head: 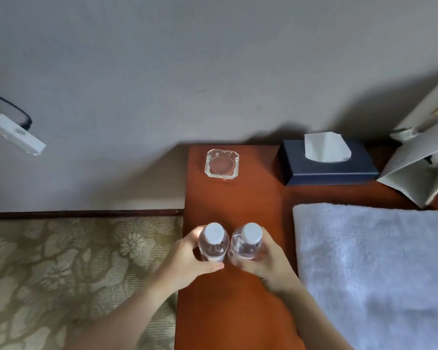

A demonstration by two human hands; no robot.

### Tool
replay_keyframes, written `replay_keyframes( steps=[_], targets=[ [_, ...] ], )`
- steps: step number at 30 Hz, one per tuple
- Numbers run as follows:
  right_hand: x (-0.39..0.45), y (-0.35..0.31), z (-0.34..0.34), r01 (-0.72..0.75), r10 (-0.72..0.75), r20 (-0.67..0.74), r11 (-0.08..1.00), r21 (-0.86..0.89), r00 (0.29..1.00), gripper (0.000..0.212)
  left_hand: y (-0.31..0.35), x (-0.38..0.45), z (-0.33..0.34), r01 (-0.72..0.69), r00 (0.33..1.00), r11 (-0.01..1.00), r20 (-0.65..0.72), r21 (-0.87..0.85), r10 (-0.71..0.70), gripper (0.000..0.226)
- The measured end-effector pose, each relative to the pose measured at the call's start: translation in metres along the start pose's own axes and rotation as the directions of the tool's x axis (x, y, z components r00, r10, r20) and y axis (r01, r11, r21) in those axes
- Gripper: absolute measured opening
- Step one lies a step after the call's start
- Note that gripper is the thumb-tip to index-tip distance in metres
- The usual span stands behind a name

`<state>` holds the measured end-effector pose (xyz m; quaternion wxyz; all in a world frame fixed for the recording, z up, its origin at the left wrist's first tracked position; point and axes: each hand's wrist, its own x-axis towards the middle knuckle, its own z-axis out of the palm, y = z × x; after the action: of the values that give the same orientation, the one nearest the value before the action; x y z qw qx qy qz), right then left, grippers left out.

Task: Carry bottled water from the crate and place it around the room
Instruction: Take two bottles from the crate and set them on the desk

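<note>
Reddish wooden desk (250,198): left hand (187,258) grips left bottle (213,242), right hand (268,263) grips right bottle (247,245), near the left edge. Risk: touching bottles may topple one another on release.

no legible text, bottle labels (214,258) blurred, tissue box (326,170) plain

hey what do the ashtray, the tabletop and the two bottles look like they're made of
Ashtray: clear, thick, faceted, likely glass. Tabletop: smooth reddish-brown wood or veneer with a satin sheen. Two bottles: thin transparent plastic, it seems, with white plastic-looking caps.
</note>
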<state>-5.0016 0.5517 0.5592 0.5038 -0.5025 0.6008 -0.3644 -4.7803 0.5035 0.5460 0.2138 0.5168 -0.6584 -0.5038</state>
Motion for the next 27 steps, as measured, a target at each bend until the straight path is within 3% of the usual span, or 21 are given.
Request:
replay_keyframes(
  steps=[6, 10, 13, 18, 23, 27],
  targets=[
    [0.006, 0.029, 0.011, -0.072, 0.066, -0.040, 0.985, -0.159, 0.997, 0.056, -0.021, 0.002, 0.016, -0.030, 0.992, 0.999, -0.123, 0.039, 0.035, 0.065],
    [0.041, 0.042, 0.010, -0.036, 0.014, -0.067, 0.941, -0.336, 0.998, 0.077, -0.026, 0.032, 0.010, -0.075, 0.980, 0.996, -0.181, 0.051, 0.083, 0.054],
    [0.076, 0.035, 0.002, -0.014, -0.032, -0.097, 0.899, -0.438, 0.995, 0.071, -0.027, 0.061, 0.004, -0.125, 0.959, 0.987, -0.245, 0.097, 0.145, 0.051],
    [0.121, 0.023, -0.006, -0.027, -0.065, -0.167, 0.867, -0.498, 0.984, 0.062, -0.019, 0.108, -0.005, -0.225, 0.927, 0.927, -0.228, 0.300, 0.298, 0.053],
    [0.151, 0.022, -0.013, 0.017, -0.123, -0.157, 0.835, -0.549, 0.980, 0.053, -0.029, 0.125, -0.007, -0.221, 0.910, 0.916, -0.268, 0.333, 0.317, 0.057],
    [0.156, 0.030, -0.013, 0.064, -0.196, -0.164, 0.808, -0.586, 0.967, 0.066, -0.031, 0.127, -0.007, -0.260, 0.893, 0.892, -0.259, 0.370, 0.368, 0.047]
  ],
)
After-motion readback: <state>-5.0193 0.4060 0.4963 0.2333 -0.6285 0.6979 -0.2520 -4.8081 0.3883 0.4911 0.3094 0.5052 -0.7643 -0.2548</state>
